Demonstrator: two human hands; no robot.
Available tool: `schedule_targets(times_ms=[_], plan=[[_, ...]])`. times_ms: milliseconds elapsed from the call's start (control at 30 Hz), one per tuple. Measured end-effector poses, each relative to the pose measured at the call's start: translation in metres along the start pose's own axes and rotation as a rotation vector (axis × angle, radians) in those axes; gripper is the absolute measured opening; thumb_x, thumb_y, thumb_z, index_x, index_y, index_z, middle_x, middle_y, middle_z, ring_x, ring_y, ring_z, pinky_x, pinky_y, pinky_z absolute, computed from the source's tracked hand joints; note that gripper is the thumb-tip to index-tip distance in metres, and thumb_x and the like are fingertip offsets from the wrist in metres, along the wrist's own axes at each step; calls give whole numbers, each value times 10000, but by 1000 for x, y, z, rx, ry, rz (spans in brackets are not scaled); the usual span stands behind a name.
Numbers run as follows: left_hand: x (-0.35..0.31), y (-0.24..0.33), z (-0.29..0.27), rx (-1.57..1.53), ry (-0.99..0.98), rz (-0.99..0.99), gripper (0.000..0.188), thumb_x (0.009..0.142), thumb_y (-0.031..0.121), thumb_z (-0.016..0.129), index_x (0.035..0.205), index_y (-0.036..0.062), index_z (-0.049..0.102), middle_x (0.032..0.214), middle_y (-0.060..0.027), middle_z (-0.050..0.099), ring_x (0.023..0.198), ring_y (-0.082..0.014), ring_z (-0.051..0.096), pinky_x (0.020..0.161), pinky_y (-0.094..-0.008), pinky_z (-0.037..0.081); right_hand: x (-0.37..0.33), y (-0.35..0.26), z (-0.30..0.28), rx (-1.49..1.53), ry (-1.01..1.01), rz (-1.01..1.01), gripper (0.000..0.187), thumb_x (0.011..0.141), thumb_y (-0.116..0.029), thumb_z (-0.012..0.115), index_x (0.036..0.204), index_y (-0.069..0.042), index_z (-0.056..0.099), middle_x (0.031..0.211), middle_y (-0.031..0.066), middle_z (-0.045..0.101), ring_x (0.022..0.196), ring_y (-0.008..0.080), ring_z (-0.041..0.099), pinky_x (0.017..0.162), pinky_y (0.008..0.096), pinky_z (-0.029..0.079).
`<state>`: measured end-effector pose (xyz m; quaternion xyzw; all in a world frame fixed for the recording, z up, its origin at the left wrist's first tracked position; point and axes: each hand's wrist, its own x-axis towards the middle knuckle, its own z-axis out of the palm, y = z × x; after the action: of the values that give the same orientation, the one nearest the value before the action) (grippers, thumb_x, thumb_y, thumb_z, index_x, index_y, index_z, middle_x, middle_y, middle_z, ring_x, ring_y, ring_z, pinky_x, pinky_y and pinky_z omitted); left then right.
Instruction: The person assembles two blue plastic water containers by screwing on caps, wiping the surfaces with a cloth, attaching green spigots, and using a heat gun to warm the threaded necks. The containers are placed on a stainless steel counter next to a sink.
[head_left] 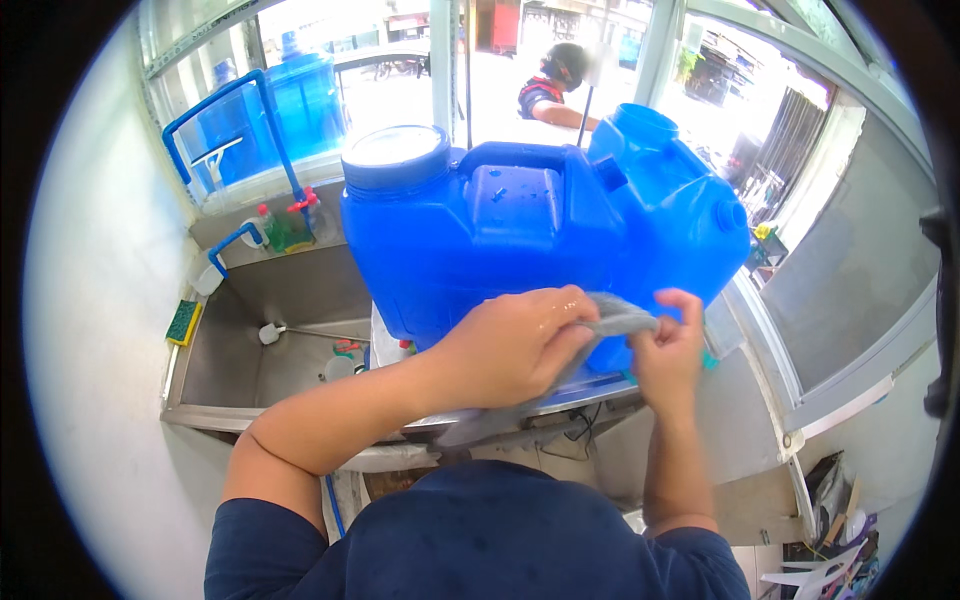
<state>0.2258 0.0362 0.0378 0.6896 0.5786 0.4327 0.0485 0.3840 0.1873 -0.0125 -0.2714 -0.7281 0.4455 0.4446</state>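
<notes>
A wet-looking grey cloth (622, 320) stretches between my two hands, in front of the blue water containers. My left hand (520, 340) is closed on one end of it, with wet spots on the fingers. The other end is pinched in my right hand (668, 352), whose index finger sticks out. Just beyond my left hand stands a large blue water container (470, 260) with a wide round white-topped cap, a moulded handle and water drops on top. A second blue container (680, 220) with an uncapped-looking wide neck stands to its right.
On the left is a steel sink (225, 350) with a long-handled brush (270, 333) inside. A sponge (183, 322) sits on its rim, bottles (275, 228) and a blue pipe (270, 120) behind. A person (560, 85) is outside the window. A sliding panel (860, 260) stands right.
</notes>
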Motion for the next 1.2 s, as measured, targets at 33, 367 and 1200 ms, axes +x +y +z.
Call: schedule_targets(times_ms=[33, 367, 1200], plan=[[1, 3, 1, -21, 31, 101, 158, 923, 140, 633, 1044, 38, 626, 942, -135, 648, 775, -274, 644, 670, -363, 509, -3, 2, 6, 291, 76, -58, 398, 831, -130, 761, 1166, -19, 574, 762, 59, 618, 694, 135, 625, 585, 257, 483], [7, -46, -142, 723, 478, 110, 429, 891, 331, 692, 1207, 52, 608, 1240, -162, 623, 1212, -334, 543, 1040, -424, 404, 29, -36, 90, -434, -187, -892, 281, 809, -65, 647, 1072, 29, 618, 1177, 242, 585, 1101, 417, 563, 995, 463, 433], [7, -134, -175, 354, 279, -180, 899, 932, 759, 162, 1347, 85, 587, 1440, -216, 484, 1421, -393, 322, 1165, -586, 147, 51, -11, 197, -723, -187, -1249, 299, 789, -200, 690, 1084, -154, 699, 1284, 67, 595, 1218, 272, 555, 910, 380, 473]])
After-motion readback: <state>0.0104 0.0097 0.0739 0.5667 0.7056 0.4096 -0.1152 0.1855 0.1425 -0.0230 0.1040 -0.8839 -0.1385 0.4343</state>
